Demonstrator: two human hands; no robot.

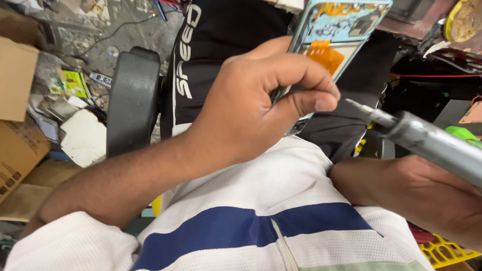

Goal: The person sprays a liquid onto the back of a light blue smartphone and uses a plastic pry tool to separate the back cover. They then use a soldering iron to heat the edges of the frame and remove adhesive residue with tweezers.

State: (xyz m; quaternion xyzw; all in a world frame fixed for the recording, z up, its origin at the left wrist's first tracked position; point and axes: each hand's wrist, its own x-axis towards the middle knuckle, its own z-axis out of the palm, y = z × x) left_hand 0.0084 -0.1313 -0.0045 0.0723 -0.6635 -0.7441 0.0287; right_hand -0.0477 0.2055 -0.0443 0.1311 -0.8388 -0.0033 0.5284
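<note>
A: What's biggest here?
B: The left hand (251,108), fist closed around an opened flat phone with pale blue frame and orange ribbon strip (334,37), raised over the lap.
A: And lower right?
B: The right hand (427,195) grips a smooth grey metal screwdriver (427,140); its thin tip sits just beside the left thumb, clear of the phone's edge.

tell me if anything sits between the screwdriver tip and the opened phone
Nothing visible does. The screwdriver in the right hand points across open air at the opened phone, gripped by the left hand, whose thumb lies closest.
</note>
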